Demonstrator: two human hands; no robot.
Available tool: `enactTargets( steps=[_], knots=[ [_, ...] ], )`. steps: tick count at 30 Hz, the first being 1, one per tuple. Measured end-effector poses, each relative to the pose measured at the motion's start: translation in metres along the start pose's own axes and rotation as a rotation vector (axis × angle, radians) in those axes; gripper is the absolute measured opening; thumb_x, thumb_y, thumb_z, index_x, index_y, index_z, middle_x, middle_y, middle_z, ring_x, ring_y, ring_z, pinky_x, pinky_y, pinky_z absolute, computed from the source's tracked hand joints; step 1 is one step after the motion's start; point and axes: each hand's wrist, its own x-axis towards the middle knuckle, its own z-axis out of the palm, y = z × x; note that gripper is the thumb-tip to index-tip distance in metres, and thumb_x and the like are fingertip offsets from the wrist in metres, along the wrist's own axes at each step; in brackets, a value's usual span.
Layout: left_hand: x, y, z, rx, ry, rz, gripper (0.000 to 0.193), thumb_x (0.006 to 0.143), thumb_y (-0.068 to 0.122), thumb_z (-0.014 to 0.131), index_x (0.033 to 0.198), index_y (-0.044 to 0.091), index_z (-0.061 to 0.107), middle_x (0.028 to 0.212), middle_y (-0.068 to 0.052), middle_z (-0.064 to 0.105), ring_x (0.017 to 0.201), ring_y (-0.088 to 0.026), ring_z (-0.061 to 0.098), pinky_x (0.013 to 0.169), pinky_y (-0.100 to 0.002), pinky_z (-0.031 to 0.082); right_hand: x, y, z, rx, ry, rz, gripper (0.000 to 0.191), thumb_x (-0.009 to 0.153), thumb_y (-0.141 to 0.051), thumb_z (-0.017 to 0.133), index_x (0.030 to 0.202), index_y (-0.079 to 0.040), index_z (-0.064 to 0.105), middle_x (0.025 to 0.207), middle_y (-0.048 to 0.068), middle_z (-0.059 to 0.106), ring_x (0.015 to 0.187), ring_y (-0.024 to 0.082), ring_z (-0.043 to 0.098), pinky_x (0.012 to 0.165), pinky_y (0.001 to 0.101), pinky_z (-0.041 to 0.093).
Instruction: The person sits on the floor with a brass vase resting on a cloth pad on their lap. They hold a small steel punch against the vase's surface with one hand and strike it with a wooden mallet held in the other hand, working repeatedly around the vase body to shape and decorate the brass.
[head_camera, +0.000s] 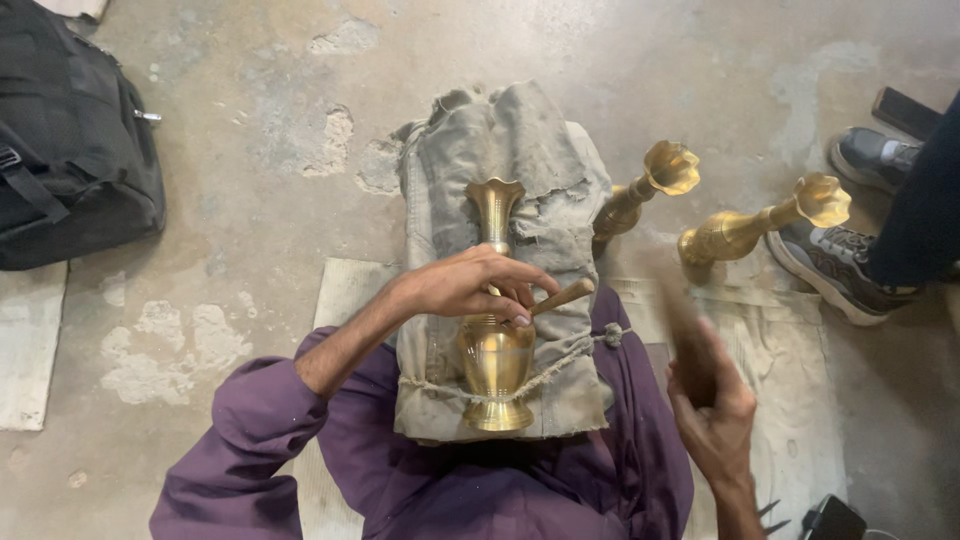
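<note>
A shiny brass vase (496, 345) lies along a padded block wrapped in worn grey cloth (520, 170), its flared mouth pointing away from me. My left hand (468, 284) rests on the vase's neck and holds a thin wooden-handled tool (560, 297) against the metal. My right hand (712, 405) is raised to the right, blurred, gripping a dark wooden block (688, 340) above the mat.
Two more brass vases (640, 195) (760, 228) lie on the concrete floor to the right. Another person's grey shoes (835, 262) and dark trouser leg stand beyond them. A black backpack (70, 140) sits far left. A dusty mat (790, 350) lies under me.
</note>
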Motion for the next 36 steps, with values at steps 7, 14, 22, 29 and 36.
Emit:
enactTargets(
  steps=[7, 14, 22, 29, 36],
  knots=[
    [0.001, -0.001, 0.001, 0.038, 0.016, 0.013, 0.05, 0.094, 0.026, 0.073, 0.141, 0.013, 0.061, 0.098, -0.007, 0.082, 0.092, -0.018, 0.08, 0.081, -0.037, 0.065, 0.007, -0.003, -0.006, -0.247, 0.009, -0.061, 0.078, 0.082, 0.002, 0.072, 0.154, -0.022, 0.052, 0.112, 0.014, 0.075, 0.09, 0.024, 0.074, 0.072, 0.0367, 0.062],
    [-0.004, 0.001, 0.002, 0.011, 0.053, 0.015, 0.051, 0.093, 0.025, 0.074, 0.14, 0.012, 0.061, 0.099, -0.008, 0.082, 0.092, -0.018, 0.081, 0.082, -0.038, 0.065, 0.01, 0.0, -0.007, -0.234, -0.052, -0.055, 0.077, 0.081, 0.005, 0.073, 0.151, -0.019, 0.052, 0.104, 0.012, 0.075, 0.085, 0.021, 0.072, 0.074, 0.0377, 0.061],
    [-0.009, -0.003, 0.007, 0.024, 0.142, 0.009, 0.05, 0.093, 0.022, 0.073, 0.14, 0.012, 0.061, 0.099, -0.007, 0.082, 0.092, -0.019, 0.081, 0.084, -0.038, 0.066, 0.028, -0.008, -0.016, -0.325, -0.085, -0.109, 0.079, 0.08, 0.004, 0.074, 0.152, -0.019, 0.053, 0.116, 0.014, 0.076, 0.086, 0.021, 0.073, 0.073, 0.0364, 0.06],
    [-0.01, -0.005, 0.01, 0.01, 0.146, -0.005, 0.051, 0.092, 0.023, 0.075, 0.14, 0.013, 0.061, 0.1, -0.008, 0.082, 0.093, -0.018, 0.081, 0.085, -0.039, 0.066, 0.037, -0.014, -0.022, -0.372, -0.162, -0.123, 0.08, 0.078, 0.003, 0.077, 0.151, -0.021, 0.052, 0.114, 0.012, 0.076, 0.086, 0.022, 0.074, 0.076, 0.0383, 0.063],
    [-0.013, -0.001, 0.01, -0.016, 0.167, 0.013, 0.051, 0.093, 0.023, 0.073, 0.142, 0.013, 0.06, 0.1, -0.007, 0.082, 0.093, -0.017, 0.081, 0.085, -0.037, 0.067, 0.038, 0.0, -0.02, -0.296, -0.185, -0.078, 0.081, 0.082, 0.001, 0.075, 0.155, -0.021, 0.048, 0.108, 0.009, 0.076, 0.081, 0.021, 0.074, 0.075, 0.0378, 0.064]
  ],
)
